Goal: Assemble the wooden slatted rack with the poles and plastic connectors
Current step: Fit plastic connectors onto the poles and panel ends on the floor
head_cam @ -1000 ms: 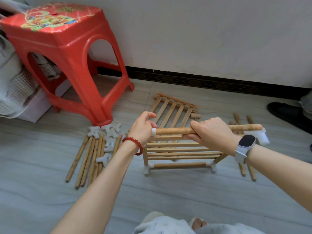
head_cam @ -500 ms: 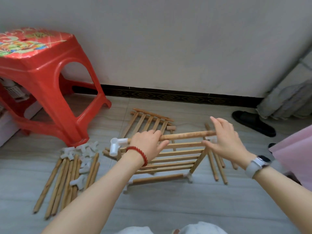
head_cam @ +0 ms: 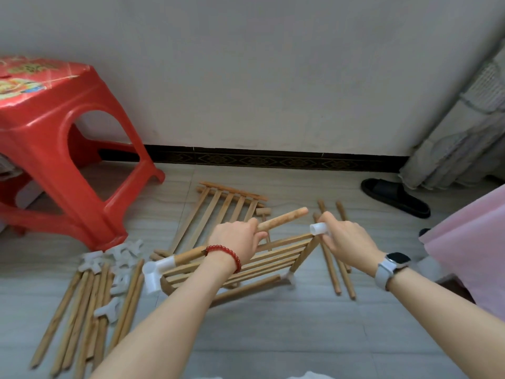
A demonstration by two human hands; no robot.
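A partly built slatted rack (head_cam: pixel 273 257) stands on its edge on the floor in front of me. My left hand (head_cam: pixel 236 237) grips a wooden pole (head_cam: pixel 284 218) that runs from a white connector (head_cam: pixel 154 272) at the rack's left corner up to the right; its free end hangs in the air. My right hand (head_cam: pixel 345 239) holds a second white connector (head_cam: pixel 318 228) on the rack's upper right corner. The pole's free end is apart from that connector. Another slatted panel (head_cam: pixel 224 206) lies flat behind the rack.
Loose poles (head_cam: pixel 90 315) and white connectors (head_cam: pixel 120 255) lie on the floor at the left. More poles (head_cam: pixel 337 272) lie to the right of the rack. A red plastic stool (head_cam: pixel 54 149) stands at the left, a black slipper (head_cam: pixel 393 196) by the wall, pink cloth (head_cam: pixel 470 242) at the right.
The pole's right end has come away from the right connector and tilted upward. My right hand moved from the pole's end down onto that connector. My view shifted a little.
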